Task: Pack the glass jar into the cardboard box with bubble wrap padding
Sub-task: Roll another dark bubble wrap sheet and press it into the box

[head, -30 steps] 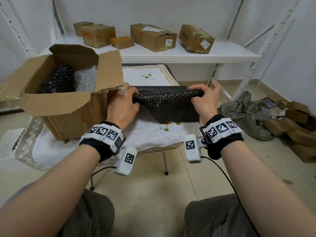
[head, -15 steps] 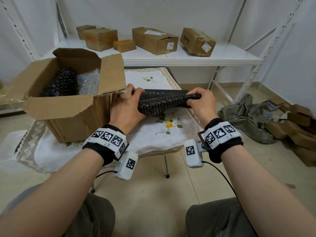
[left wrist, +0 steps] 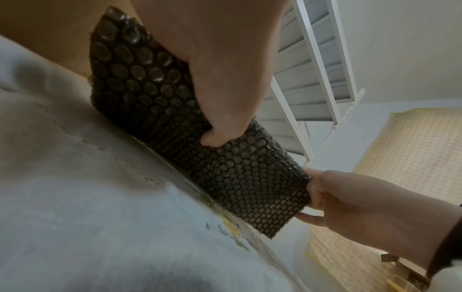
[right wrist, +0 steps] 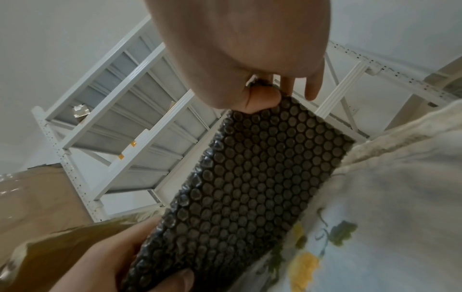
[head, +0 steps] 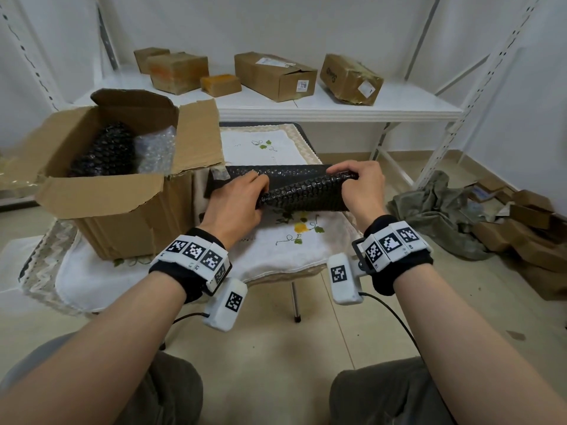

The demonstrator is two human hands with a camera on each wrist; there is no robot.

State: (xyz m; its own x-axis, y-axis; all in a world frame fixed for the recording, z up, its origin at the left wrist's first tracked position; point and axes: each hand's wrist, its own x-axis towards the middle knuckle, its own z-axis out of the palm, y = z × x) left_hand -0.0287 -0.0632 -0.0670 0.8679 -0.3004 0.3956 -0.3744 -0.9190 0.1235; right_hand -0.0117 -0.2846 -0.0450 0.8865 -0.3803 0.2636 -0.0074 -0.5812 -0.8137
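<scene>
A sheet of black bubble wrap (head: 302, 191) is folded over itself on the white embroidered cloth (head: 285, 246). My left hand (head: 237, 200) grips its left end and my right hand (head: 360, 187) pinches its right end. In the left wrist view the black bubble wrap (left wrist: 225, 170) runs from my left hand (left wrist: 220, 110) to my right hand (left wrist: 350, 199). In the right wrist view my right hand (right wrist: 250, 79) pinches the black bubble wrap (right wrist: 250, 187) at its top. The open cardboard box (head: 101, 194) stands left of my hands, with a black wrapped bundle (head: 104, 151) and clear bubble wrap (head: 155, 148) inside. No bare glass jar shows.
A white shelf (head: 337, 108) behind the table carries several closed cardboard boxes (head: 276, 75). A grey-green cloth (head: 435, 210) and flattened boxes (head: 527, 228) lie on the floor at the right. The small table's front edge is close to my wrists.
The hanging half of the black bubble wrap has been lifted and folded up toward the far edge. Both hands kept their hold and moved slightly away from me.
</scene>
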